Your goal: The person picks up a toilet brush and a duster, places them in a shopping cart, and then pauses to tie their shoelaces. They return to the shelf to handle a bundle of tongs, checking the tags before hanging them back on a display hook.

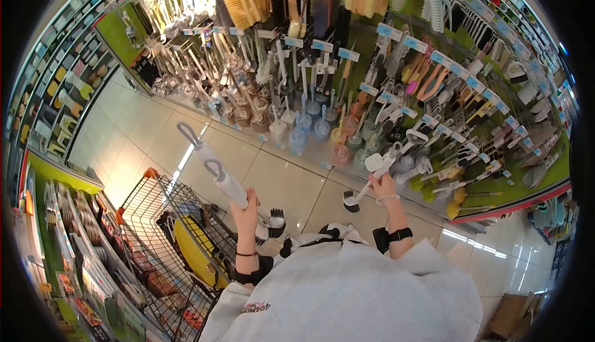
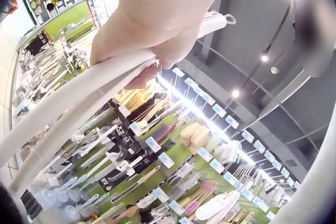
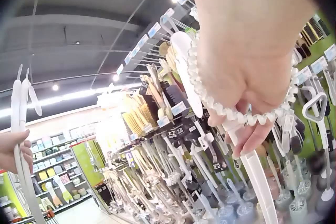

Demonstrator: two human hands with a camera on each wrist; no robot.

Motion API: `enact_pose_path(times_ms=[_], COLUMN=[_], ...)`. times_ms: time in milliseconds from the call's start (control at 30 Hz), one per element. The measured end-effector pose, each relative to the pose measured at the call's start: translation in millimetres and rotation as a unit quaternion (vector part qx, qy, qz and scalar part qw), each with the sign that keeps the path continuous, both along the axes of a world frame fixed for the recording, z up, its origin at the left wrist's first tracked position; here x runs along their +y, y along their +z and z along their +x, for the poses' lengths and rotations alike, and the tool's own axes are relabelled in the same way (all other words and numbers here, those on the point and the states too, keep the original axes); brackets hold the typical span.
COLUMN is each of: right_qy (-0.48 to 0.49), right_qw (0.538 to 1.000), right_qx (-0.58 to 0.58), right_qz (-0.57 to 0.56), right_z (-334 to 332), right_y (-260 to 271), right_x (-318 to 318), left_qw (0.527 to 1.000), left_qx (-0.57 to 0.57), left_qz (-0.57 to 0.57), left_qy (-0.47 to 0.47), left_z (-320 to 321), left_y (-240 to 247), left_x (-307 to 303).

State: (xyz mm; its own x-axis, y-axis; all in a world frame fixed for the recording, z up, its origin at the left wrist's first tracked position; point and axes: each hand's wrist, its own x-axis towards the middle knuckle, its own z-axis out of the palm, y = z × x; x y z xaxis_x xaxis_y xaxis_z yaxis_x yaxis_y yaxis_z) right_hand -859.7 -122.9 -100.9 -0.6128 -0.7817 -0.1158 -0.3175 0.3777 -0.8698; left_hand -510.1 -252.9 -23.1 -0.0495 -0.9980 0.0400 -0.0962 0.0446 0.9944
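Observation:
My left hand grips white long-handled brushes whose looped ends point up and away; their black-and-white bristle heads hang below, beside the wrist. In the left wrist view the fingers of this hand wrap round two pale handles lying side by side. My right hand, with a coiled band at the wrist, pinches another white handle; its black-and-white head hangs to the left. This hand is near the rack, and part of it is hidden behind the band.
A wire shopping cart with a yellow item stands at left. Ahead, a curved rack carries hanging brushes and several toilet brushes in holders. Another shelf is at far left. A cardboard box lies at lower right.

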Motion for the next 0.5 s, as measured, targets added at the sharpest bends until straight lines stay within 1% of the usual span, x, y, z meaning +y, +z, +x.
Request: enact_pose_path(times_ms=[67, 133, 200, 267, 300, 367, 400, 433, 467, 500], right_qy=[-0.022, -0.035, -0.047, -0.029, -0.019, -0.023, -0.021, -0.020, -0.013, 0.006], right_qw=[0.998, 0.996, 0.995, 0.988, 0.989, 0.980, 0.971, 0.959, 0.964, 0.970], right_qx=[0.003, 0.006, 0.013, 0.142, 0.142, 0.158, 0.170, 0.179, 0.173, 0.119], right_qz=[-0.062, -0.077, -0.091, -0.046, -0.041, -0.114, -0.168, -0.218, -0.204, -0.214], right_z=[15.2, 30.1, 42.3, 54.4, 62.4, 78.9, 81.1, 84.1, 89.9, 94.4], right_y=[-3.3, -2.2, 3.4, 13.0, 21.0, 33.1, 28.7, 22.4, 23.5, 32.3], right_x=[-7.1, -15.5, -25.2, -33.2, -38.3, -50.4, -57.9, -62.9, -65.1, -69.9], left_qw=[1.000, 0.995, 0.994, 0.992, 0.994, 0.997, 0.998, 0.997, 0.996, 0.996], left_qx=[0.010, 0.100, 0.112, 0.125, 0.104, 0.063, 0.044, 0.067, 0.091, 0.090], left_qz=[-0.003, -0.017, -0.016, -0.011, -0.018, -0.023, -0.019, -0.006, 0.005, 0.016], left_qy=[-0.007, -0.009, -0.008, 0.000, -0.019, -0.039, -0.043, -0.032, -0.023, -0.018], left_z=[12.2, 19.4, 28.2, 37.8, 42.6, 51.1, 53.5, 56.3, 58.4, 60.4], left_y=[4.6, 9.6, 10.5, 6.5, 2.1, 7.1, 16.2, 17.5, 17.2, 18.2], left_x=[-4.5, -4.0, -4.0, -5.0, -7.9, -13.0, -14.8, -19.2, -24.2, -28.4])
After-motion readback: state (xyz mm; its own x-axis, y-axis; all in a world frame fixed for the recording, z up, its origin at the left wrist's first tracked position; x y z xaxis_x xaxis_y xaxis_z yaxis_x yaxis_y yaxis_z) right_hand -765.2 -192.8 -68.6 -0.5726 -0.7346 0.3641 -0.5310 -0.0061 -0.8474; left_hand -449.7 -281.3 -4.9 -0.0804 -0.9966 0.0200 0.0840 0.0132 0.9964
